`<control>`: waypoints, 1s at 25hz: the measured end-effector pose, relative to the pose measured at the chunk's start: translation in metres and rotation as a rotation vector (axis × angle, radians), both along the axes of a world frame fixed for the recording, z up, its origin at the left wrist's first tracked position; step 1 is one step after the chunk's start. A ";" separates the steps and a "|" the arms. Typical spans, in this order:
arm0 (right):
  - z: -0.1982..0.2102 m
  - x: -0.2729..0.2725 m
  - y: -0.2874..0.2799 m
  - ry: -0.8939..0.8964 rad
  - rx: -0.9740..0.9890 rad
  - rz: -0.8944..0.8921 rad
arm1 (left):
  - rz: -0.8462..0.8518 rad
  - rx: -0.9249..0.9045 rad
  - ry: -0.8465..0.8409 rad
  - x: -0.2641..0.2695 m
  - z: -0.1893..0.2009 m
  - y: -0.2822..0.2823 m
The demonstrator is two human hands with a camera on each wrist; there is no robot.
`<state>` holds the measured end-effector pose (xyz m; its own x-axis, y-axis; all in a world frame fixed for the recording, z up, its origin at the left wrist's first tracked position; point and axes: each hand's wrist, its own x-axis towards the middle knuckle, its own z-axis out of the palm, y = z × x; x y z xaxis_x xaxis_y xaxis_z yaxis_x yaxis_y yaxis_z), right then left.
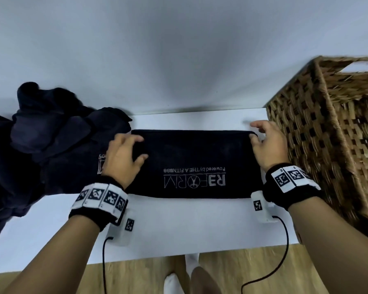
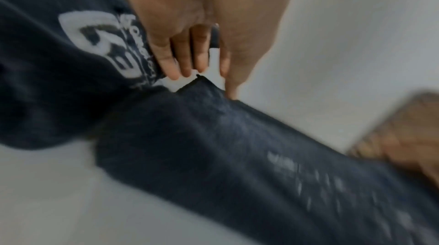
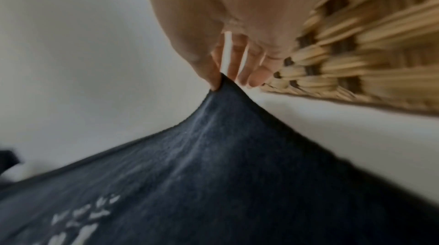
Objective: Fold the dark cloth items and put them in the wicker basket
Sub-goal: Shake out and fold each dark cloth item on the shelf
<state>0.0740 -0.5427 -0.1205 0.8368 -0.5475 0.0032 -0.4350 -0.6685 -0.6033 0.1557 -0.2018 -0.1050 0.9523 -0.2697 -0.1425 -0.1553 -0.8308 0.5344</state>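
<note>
A dark towel (image 1: 196, 164) with a white printed logo lies folded flat in the middle of the white table (image 1: 179, 225). My left hand (image 1: 139, 147) hovers over its far left corner with the fingers spread and loose. In the left wrist view the thumb tip touches the towel's (image 2: 237, 155) edge while the fingertips (image 2: 187, 72) stand just off the corner. My right hand (image 1: 254, 130) pinches the far right corner. In the right wrist view that corner of the towel (image 3: 213, 164) peaks up between thumb and forefinger. The wicker basket (image 1: 327, 128) stands at the right, next to my right hand.
A crumpled pile of dark cloth (image 1: 47, 145) covers the table's left side and touches the towel's left end. A white wall rises just behind the table. Wood floor and feet in white socks (image 1: 191, 270) show below the near edge.
</note>
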 end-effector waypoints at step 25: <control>0.011 -0.108 0.051 0.725 0.169 0.209 | -0.630 0.503 0.081 -0.121 -0.010 -0.030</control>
<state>-0.0344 -0.4922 -0.1098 0.6840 -0.3225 -0.6543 -0.6352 -0.7043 -0.3169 0.0349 -0.2320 -0.1149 0.6248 -0.6370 -0.4514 -0.6510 -0.7443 0.1493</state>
